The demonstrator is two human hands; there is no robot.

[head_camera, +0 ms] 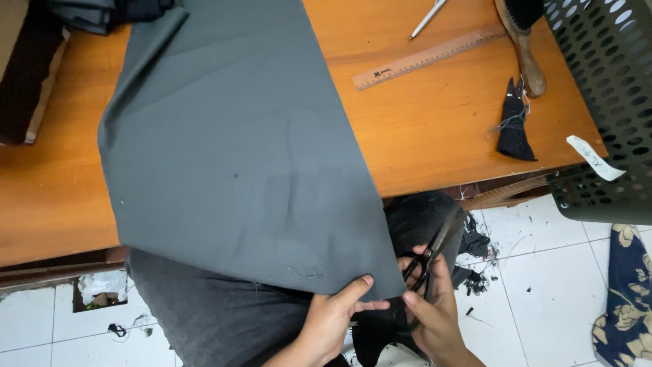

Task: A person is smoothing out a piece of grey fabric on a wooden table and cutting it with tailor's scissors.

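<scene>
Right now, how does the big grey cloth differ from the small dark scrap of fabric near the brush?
The grey cloth is large; the dark scrap is small. The grey cloth hangs over the table edge, pinched at its corner by the left hand, next to the scissors in the right hand; the dark scrap lies wholly on the table, untouched, with loose threads. Both are fabric pieces.

Plain grey cloth [238, 156] on an orange-brown wooden bench [435, 115]; black scissors [428, 261]; dark green perforated basket [604, 88]; white tiled floor [543, 272]; navy fabric with cream flowers [625, 299].
</scene>
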